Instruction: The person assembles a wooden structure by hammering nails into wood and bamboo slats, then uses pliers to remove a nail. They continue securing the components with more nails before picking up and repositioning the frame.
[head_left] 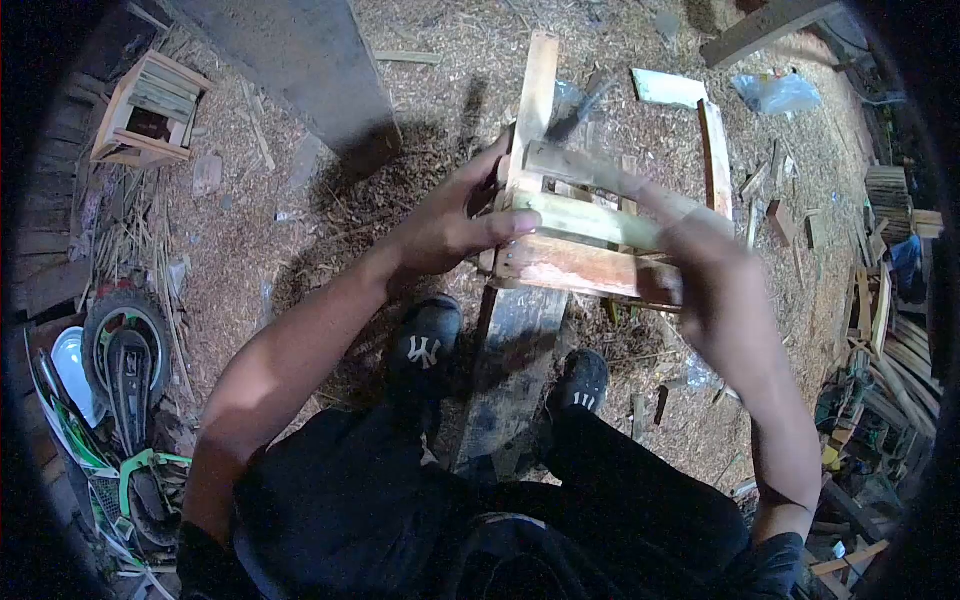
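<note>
At the desk's (520, 330) far end, the wooden frame (570, 262) needs steadying: the left hand's (440, 230) fingers grip its near-left end, thumb by the pale slat (590, 220). The right hand (715, 265) blurs; its fingers' hold I cannot tell.

The slatted frame (520, 185) is bare, matt wood: its pale slat (585, 218) looks fairly smooth, while the lower rail (575, 265) is mottled orange-brown and rougher. Beneath it, the long beam (515, 345) is dark, scuffed wood, dull and stained. Shavings of wood, coarse and matt, cover the floor (330, 60). The small box (160, 95) at the far left is unpainted wood too. A crumpled bag (777, 94) is clear, glossy plastic. The trousers (640, 470) are soft black cloth without shine. Beside the matt, knobbly tyre (97, 350), a white shell (74, 370) looks smooth and slightly glossy.
</note>
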